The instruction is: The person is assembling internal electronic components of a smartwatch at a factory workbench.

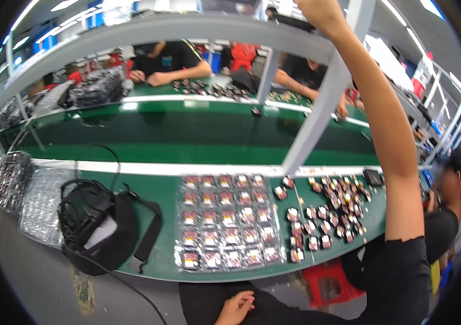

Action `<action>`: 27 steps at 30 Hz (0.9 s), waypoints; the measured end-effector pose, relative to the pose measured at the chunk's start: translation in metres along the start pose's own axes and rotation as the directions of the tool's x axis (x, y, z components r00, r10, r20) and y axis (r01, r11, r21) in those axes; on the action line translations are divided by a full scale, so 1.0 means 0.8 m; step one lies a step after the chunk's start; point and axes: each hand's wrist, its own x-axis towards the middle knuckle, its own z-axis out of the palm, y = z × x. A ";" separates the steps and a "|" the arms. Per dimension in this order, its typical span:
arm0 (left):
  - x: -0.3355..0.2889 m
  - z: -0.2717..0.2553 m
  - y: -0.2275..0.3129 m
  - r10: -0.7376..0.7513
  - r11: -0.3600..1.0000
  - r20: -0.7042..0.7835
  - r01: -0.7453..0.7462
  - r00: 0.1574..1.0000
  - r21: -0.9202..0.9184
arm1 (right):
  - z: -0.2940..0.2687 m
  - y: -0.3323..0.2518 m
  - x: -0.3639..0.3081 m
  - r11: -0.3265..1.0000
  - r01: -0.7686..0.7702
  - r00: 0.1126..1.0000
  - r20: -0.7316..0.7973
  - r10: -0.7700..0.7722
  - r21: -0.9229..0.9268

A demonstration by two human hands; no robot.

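Note:
My right arm stretches up from the lower right. My right hand is at the top edge beside the grey shelf frame, its fingers cut off. On my dark-trousered lap, my left hand rests with fingers curled in and nothing visible in them. In front of me on the green bench lies a clear plastic tray with small dark, labelled parts in rows. To its right, loose parts of the same look form a pile, with several more set out between pile and tray.
A black bag with a strap and cable sits left of the tray, beside stacked clear plastic trays. Beyond runs a green conveyor; people work across it. A grey post rises before me. A red stool and another person are at right.

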 end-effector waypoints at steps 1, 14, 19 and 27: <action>-0.003 0.002 0.005 -0.007 1.000 0.002 0.007 1.000 0.019 | -0.023 -0.010 -0.035 0.991 0.128 0.984 -0.122 -0.132 -0.045; -0.034 0.009 0.015 0.087 0.988 0.081 -0.096 0.993 0.120 | -0.110 0.003 -0.526 0.787 -0.341 0.549 0.571 0.611 -0.514; -0.036 0.007 0.035 0.133 0.975 0.091 -0.147 0.987 0.167 | -0.089 0.012 -0.555 0.676 -0.330 0.373 0.568 0.734 -0.658; -0.040 -0.005 0.059 0.153 0.983 -0.005 -0.152 0.988 0.104 | -0.086 0.015 -0.562 0.716 -0.414 0.451 0.557 0.697 -0.562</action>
